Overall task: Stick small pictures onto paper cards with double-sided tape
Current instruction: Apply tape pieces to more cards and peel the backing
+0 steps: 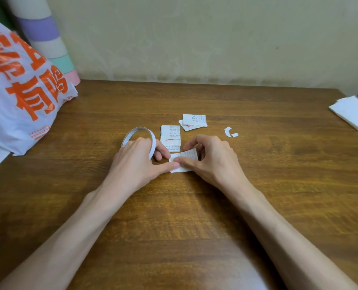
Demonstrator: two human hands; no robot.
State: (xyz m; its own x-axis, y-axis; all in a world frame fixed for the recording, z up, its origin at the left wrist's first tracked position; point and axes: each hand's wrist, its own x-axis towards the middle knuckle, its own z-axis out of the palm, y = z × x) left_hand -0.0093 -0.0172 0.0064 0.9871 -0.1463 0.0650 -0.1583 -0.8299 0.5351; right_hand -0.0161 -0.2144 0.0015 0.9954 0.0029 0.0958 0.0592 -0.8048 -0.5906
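A thin white roll of double-sided tape (136,132) hangs around the fingers of my left hand (139,159) at the table's middle. Its thumb presses the left edge of a small printed paper card (186,156) lying on the wood. My right hand (210,158) pinches the same card from the right, thumb on its near edge and fingers curled over its far side. Just behind the hands lies a stack of printed cards (170,135). A second small pile of cards (193,121) lies farther back.
Three tiny white paper scraps (229,131) lie right of the piles. A white plastic bag with orange lettering (21,91) fills the left side, with a striped roll (48,38) behind it. Folded white paper (353,111) lies at the right edge. A wall bounds the wooden table (194,206).
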